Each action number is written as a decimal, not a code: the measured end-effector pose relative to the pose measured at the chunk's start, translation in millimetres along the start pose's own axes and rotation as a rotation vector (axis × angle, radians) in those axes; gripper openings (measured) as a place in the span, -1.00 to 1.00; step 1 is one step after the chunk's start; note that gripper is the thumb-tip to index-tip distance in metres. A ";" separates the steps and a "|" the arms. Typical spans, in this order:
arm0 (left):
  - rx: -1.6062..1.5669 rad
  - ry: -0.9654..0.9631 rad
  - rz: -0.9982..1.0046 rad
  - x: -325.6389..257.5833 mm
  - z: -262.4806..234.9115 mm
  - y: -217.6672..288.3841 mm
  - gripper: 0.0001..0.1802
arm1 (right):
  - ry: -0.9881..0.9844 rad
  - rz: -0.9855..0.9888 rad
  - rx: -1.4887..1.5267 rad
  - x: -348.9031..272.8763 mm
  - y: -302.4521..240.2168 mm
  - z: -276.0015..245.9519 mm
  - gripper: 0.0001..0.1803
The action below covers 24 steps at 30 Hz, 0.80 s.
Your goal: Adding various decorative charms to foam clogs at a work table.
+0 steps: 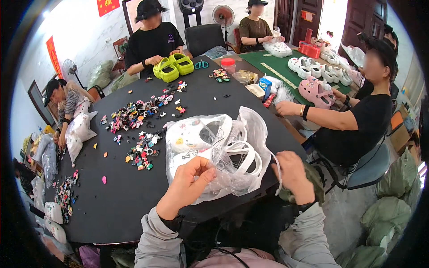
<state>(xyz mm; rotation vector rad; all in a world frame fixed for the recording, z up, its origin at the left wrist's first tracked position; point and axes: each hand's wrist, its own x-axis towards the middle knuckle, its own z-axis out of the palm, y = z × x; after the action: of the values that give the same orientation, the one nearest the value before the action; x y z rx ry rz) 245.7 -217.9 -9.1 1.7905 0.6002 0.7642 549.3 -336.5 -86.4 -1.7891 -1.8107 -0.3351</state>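
A pair of white clogs [187,137] with small charms lies inside a clear plastic bag [251,117] at the near edge of the black table. My left hand [190,182] is closed at the bag's near left side, thumb and fingers pinching the thin film. At the bag's right side, my right hand [293,175] has its fingers curled around the rim of the bag's mouth, where a strip of plastic hangs down. The heel straps of the clogs point toward that mouth. Part of the near clog is hidden behind my left hand and the crumpled film.
Piles of colourful shoe charms [134,117] spread over the black table [111,210], left of the bag. Across it, a person handles lime-green clogs [173,67]. To the right, another holds a pink clog [315,93]. White clogs [308,67] stand on a green mat [263,62].
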 end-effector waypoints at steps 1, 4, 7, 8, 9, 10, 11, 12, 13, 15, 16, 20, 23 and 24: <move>-0.018 -0.006 0.004 -0.4 -1.0 -0.3 -0.85 | 0.073 -0.015 -0.013 4.6 7.0 -8.8 -0.73; 0.011 -0.020 0.067 -0.2 -6.5 -0.9 -0.84 | 0.195 -0.031 0.009 32.5 -9.5 -48.3 -0.74; 0.020 0.088 0.136 3.6 -25.4 -11.1 -0.82 | 0.259 -0.060 0.024 60.6 -41.7 -71.8 -0.75; -0.019 0.206 0.136 4.9 -36.5 -19.6 -0.81 | 0.234 -0.163 0.038 69.0 -53.3 -75.6 -0.75; -0.034 0.306 0.169 9.9 -48.2 -30.7 -0.79 | 0.207 -0.265 0.051 75.0 -61.6 -76.2 -0.74; -0.023 0.376 0.090 12.5 -61.2 -36.3 -0.76 | 0.139 -0.304 0.062 79.3 -66.0 -74.3 -0.72; -0.014 0.443 0.008 14.3 -71.7 -43.1 -0.73 | 0.130 -0.310 0.058 84.6 -69.7 -69.5 -0.72; -0.017 0.455 0.008 12.9 -81.2 -56.8 -0.73 | 0.057 -0.347 0.026 92.4 -75.8 -64.7 -0.71; 0.158 0.543 0.014 13.2 -88.8 -78.5 -0.69 | -0.017 -0.385 -0.006 99.1 -80.7 -59.5 -0.69; 0.561 0.610 0.085 11.6 -94.9 -93.6 -0.56 | -0.095 -0.403 -0.048 106.6 -79.8 -49.4 -0.68; 0.489 0.599 0.011 9.1 -95.2 -98.8 -0.53 | -0.109 -0.405 -0.058 110.3 -83.8 -48.0 -0.68; 0.329 0.454 -0.210 18.2 -79.7 -99.1 -0.39 | -0.219 -0.520 0.033 123.5 -93.8 -39.4 -0.69; 0.272 0.408 -0.267 14.8 -82.3 -107.6 -0.36 | -0.294 -0.532 -0.049 130.0 -92.2 -36.7 -0.71; 0.291 0.402 -0.272 14.8 -82.1 -108.4 -0.36 | -0.311 -0.515 -0.054 131.6 -87.3 -37.4 -0.73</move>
<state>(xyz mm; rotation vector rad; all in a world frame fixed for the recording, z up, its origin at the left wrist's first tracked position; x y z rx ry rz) 190.4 -121.0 -88.2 1.7711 1.2489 0.8863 479.3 -253.9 34.5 -1.4436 -2.5031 -0.3134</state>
